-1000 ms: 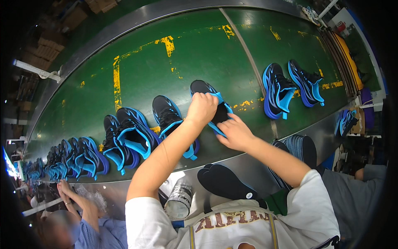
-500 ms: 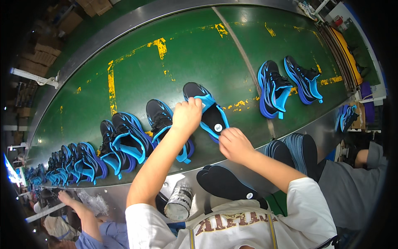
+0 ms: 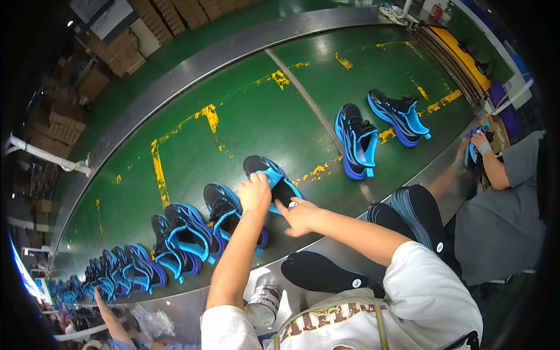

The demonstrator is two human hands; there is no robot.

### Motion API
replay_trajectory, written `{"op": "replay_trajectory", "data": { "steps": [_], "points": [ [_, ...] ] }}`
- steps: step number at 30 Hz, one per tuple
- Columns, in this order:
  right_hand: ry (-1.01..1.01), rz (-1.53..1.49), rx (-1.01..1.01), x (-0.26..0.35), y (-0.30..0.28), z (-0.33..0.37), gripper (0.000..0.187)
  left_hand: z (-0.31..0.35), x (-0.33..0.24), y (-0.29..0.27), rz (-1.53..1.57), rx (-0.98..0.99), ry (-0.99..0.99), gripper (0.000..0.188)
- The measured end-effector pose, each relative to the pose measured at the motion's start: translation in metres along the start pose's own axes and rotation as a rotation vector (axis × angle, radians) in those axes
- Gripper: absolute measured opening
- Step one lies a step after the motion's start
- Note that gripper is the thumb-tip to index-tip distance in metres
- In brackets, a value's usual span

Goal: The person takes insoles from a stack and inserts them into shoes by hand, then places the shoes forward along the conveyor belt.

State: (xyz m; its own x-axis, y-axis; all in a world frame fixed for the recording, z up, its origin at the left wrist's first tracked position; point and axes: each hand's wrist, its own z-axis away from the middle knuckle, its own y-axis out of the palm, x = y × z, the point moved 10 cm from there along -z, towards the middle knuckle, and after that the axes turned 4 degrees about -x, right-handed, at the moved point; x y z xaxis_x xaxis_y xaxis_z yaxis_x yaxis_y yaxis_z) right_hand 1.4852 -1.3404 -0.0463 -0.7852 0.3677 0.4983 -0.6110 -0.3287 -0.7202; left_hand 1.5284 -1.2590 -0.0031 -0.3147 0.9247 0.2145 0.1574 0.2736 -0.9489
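A black and blue sneaker (image 3: 255,164) lies on the green surface in front of me, its heel toward me. My left hand (image 3: 255,193) is closed on its bright blue tongue, pulling the opening wide. Inside the shoe a black insole (image 3: 283,191) shows, with a white round sticker at its heel end. At the shoe's heel is my right hand (image 3: 304,218), thumb and index finger spread apart, the other fingertips partly hidden by the shoe's collar. Another sneaker (image 3: 219,198) stands just left of my left hand.
A row of sneakers (image 3: 137,265) runs off to the left; two sneakers (image 3: 353,140) stand at right. Black insoles (image 3: 321,271) lie along the near metal edge, beside a tape-wrapped cylinder (image 3: 263,306). A co-worker's hand (image 3: 479,142) holds a shoe at right; another person's arm (image 3: 111,318) reaches in at left.
My right hand has gone from closed fingers at the heel collar to spread fingers over the heel opening. The left keeps the tongue. The whole view has shifted; the right co-worker's hands now show.
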Motion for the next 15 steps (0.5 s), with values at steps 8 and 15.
{"op": "replay_trajectory", "data": {
  "steps": [8,15],
  "points": [
    [0.731,0.131,-1.184,-0.149,-0.087,0.164,0.048,0.03,0.017,-0.002,1.39,0.271,-0.334,0.012],
    [0.67,-0.409,-1.033,-0.209,-0.132,0.167,0.032,0.102,0.022,-0.062,1.859,0.315,-0.767,0.025]
  ]
}}
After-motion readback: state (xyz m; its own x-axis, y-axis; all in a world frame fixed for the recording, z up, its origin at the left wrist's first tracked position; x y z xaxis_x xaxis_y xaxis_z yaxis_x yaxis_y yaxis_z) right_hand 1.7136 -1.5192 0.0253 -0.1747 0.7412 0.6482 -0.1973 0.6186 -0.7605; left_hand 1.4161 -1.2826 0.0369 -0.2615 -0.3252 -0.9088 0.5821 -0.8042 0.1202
